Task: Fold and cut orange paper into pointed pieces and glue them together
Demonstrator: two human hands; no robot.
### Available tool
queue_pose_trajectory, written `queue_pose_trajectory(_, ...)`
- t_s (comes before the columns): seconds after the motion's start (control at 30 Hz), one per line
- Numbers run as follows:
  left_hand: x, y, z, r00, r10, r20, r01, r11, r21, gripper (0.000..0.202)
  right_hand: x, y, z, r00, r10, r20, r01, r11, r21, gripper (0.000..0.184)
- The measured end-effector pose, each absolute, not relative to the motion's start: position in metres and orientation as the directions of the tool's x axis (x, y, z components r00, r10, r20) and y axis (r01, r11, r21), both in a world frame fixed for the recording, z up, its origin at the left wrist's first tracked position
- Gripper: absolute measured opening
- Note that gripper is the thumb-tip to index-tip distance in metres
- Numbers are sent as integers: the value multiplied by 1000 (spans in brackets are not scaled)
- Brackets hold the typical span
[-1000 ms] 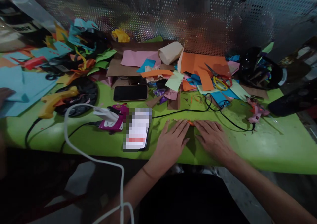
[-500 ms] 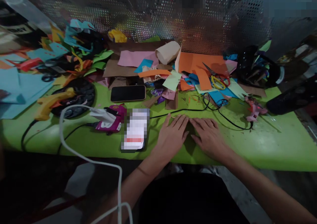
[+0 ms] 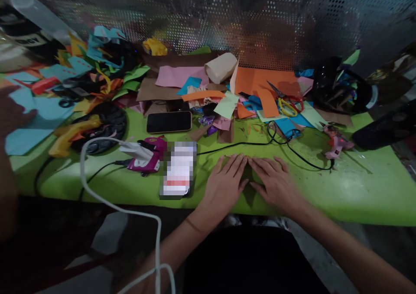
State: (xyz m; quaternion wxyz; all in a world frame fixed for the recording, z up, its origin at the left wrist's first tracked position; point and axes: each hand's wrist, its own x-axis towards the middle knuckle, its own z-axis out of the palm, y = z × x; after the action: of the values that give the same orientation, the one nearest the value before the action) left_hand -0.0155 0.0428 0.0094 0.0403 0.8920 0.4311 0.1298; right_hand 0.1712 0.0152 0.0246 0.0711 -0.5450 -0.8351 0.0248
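My left hand (image 3: 225, 181) rests palm down on the green tabletop (image 3: 367, 190), fingers stretched forward, holding nothing. Beside it my right hand (image 3: 273, 183) lies in the same flat way, also without anything in it. The index fingertips of the two hands meet or nearly meet. Left of my left hand lies a phone (image 3: 178, 170) with its screen lit and blurred out. A black cable (image 3: 234, 144) crosses the table just beyond my fingertips and runs near a pink glue gun (image 3: 336, 142) on the right.
Paper scraps, a dark-screened phone (image 3: 169, 121), and scissors (image 3: 287, 105) lie farther back. A magenta power strip (image 3: 144, 159), white cable (image 3: 156, 233), and yellow glue gun (image 3: 76, 136) are on the left. Another person's arm (image 3: 9, 164) reaches in at the left edge. A dark bottle (image 3: 383, 127) lies right.
The other person's arm and hand have come farther into view at the left, over the light blue paper. My hands stay in nearly the same place, fingertips slightly closer together.
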Motion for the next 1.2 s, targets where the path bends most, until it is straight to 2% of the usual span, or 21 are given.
queue_pose_trajectory(0.77,-14,43,12,588,786,191,763,-618,192,47,171,18,25,-387,918,84,915,393,-87,52)
queue_pose_trajectory(1.2,-17,40,10,597,778,195,754,-628,193,47,172,16,25,-421,901,100,895,431,-117,51)
